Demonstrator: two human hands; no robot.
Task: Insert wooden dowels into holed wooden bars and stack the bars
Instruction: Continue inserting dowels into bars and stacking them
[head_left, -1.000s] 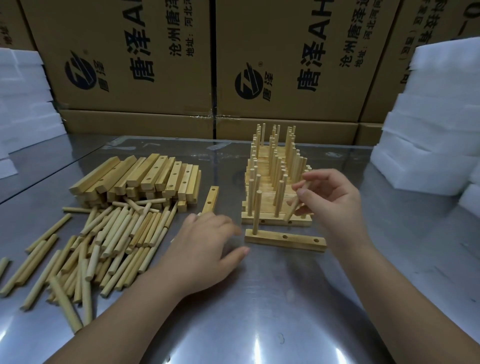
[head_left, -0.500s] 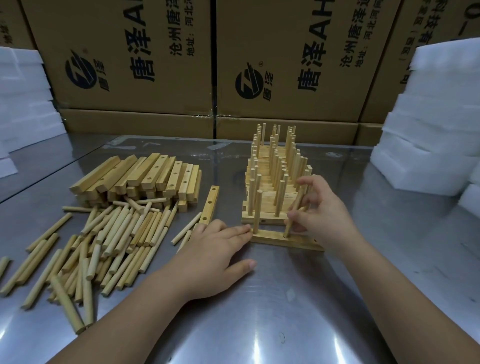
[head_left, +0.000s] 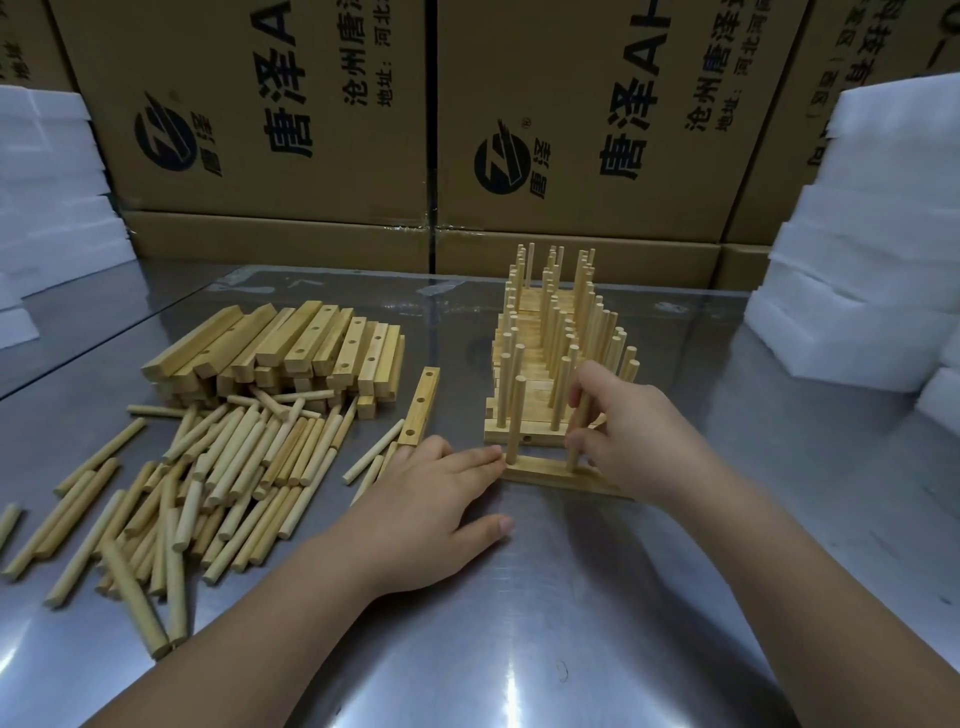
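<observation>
Head view: the right hand (head_left: 628, 436) has its grip pinched round an upright dowel (head_left: 580, 434) set in the nearest bar (head_left: 545, 475) on the counter (head_left: 571, 623), just before the pegged stack (head_left: 550, 338). The left hand (head_left: 431, 499) lies flat, grip wide, fingertips touching the bar's left end.

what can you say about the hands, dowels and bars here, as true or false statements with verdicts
The right hand pinches an upright dowel standing in the near bar. True.
The left hand grips a dowel. False: its fingers lie straight at the near bar's left end, holding nothing.
Another dowel stands at the near bar's left end. True.
The loose dowels lie right of the finished stack. False: they lie left of it.
</observation>
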